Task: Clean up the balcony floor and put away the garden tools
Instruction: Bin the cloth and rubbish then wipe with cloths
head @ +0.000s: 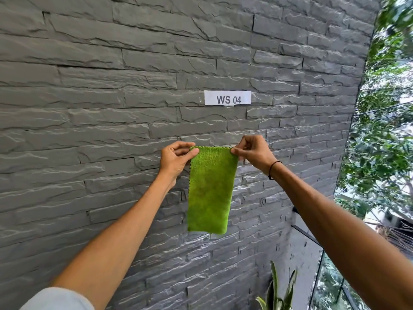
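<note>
Holding: both hands raise a green cloth (pixel 210 189) in front of a grey stone wall (pixel 89 97).
Left hand (pixel 176 158): fingers and thumb curled, pinching the cloth's upper left corner.
Right hand (pixel 253 153): thumb and forefinger pressed together on the upper right corner; a thin dark cord (pixel 273 170) circles this wrist.
Cloth position: stretched flat along its top edge between the two hands, folded to a narrow strip, hanging straight down, lower edge free.
Cloth location: centre of the scene, just below a white label (pixel 227 98) reading "WS 04" on the wall.
Plant (pixel 277 291): pointed striped leaves, near right, below the cloth.
Glass railing (pixel 330 285): right edge, with tree foliage (pixel 384 135) beyond it.
Sleeve (pixel 60 300): pale grey, near left corner.
</note>
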